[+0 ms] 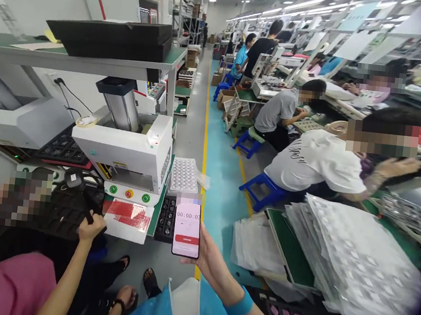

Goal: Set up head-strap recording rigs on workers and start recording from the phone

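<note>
My right hand [209,260], with a blue band at the wrist, grips an upright phone [187,230] whose lit screen shows a timer and a red bar. The phone is in front of the aisle floor, beside a black tray [166,218] with round parts. Low at the left of my blue clothing, what appears to be my left hand [126,296] hangs down with a dark bracelet; its fingers are too small and dark to make out.
At left, a person in pink handles black parts by a white press machine [124,151]. Red-marked sheet [129,219] and clear tray [184,175] lie nearby. Seated workers line the right. Bagged sheets [358,258] are stacked at lower right. A blue stool [263,190] stands by the aisle.
</note>
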### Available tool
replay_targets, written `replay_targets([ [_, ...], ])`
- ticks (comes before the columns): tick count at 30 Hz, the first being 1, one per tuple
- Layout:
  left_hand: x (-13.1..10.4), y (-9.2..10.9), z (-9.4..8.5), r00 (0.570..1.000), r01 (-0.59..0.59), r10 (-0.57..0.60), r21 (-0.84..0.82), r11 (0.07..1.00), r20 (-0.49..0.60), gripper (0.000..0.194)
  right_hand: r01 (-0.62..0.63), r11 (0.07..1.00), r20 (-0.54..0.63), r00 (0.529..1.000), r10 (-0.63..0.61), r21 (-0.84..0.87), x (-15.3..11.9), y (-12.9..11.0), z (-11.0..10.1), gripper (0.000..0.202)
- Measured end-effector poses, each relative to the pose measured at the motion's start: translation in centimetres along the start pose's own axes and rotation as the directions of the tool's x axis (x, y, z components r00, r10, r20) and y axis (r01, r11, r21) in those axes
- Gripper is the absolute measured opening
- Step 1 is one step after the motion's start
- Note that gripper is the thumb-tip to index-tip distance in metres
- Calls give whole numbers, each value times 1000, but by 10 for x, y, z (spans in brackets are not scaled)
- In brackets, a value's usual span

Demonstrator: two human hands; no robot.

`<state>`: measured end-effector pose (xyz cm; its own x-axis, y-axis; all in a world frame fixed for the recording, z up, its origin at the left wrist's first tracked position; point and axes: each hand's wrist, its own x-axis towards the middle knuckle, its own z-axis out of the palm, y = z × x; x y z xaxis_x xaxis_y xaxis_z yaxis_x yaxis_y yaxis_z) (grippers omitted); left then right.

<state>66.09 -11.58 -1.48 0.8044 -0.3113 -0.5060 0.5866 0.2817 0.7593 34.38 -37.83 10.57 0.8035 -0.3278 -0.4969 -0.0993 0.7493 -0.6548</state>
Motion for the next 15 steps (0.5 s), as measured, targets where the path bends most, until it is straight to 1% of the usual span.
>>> replay_targets([
  [3, 0, -21, 21, 998, -36, 49, 243, 969, -46, 34, -16, 1000, 50, 999, 16, -13, -11, -11, -28, 58],
  [4, -2, -25, 27, 996, -31, 56, 339, 940, -65, 34, -21, 1000, 65, 998, 22, -18, -15, -16, -39, 58],
  [6, -7, -30, 39, 992, 29, 43, 547, 837, -118, 32, -35, 999, 81, 996, 37, -24, -22, -26, -58, 60],
  [7, -10, -32, 44, 989, 59, 37, 610, 790, -144, 32, -40, 999, 86, 995, 42, -27, -26, -31, -67, 60],
  [8, -13, -33, 49, 986, 74, 37, 632, 771, -161, 32, -43, 999, 89, 995, 46, -30, -29, -36, -75, 61],
  [9, -16, -35, 55, 985, 70, 43, 614, 786, -168, 32, -45, 999, 92, 995, 48, -31, -32, -41, -83, 61],
  [10, -19, -37, 60, 984, 49, 55, 554, 831, -169, 34, -46, 998, 100, 994, 49, -31, -34, -45, -90, 61],
  [12, -25, -41, 71, 984, -16, 77, 351, 936, -163, 37, -51, 998, 125, 991, 54, -26, -36, -51, -102, 60],
  [13, -28, -43, 77, 983, -30, 74, 250, 968, -165, 38, -56, 998, 139, 989, 59, -21, -36, -53, -108, 60],
  [15, -35, -47, 87, 985, -35, 43, 48, 998, -170, 37, -77, 997, 161, 984, 79, -15, -34, -53, -115, 62],
])
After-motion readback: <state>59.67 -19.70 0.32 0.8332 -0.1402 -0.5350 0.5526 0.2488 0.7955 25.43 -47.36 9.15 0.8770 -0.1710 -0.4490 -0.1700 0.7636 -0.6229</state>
